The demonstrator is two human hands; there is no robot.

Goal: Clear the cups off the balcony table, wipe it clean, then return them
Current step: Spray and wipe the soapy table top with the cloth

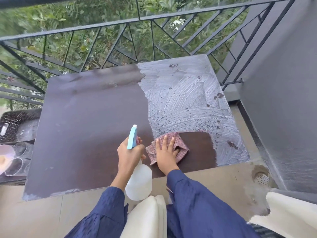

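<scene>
The left hand point(130, 152) grips a spray bottle point(139, 182) by the neck, its fingers point(139, 140) curled round just below the blue nozzle, which points away across the surface point(85, 126). The right hand point(165, 152) lies flat on a checked cloth point(181, 143), fingers point(164, 139) straight and spread, pressing it onto the near right part of the surface. Whitish streaks and dark specks cover the right side, while the left side and the patch beside the cloth look dark brown. The cups point(14, 166), clear ones, stand off the surface on a lower dark stand at the far left, just below a dark basket point(15, 121). A black railing point(154, 19) runs behind
</scene>
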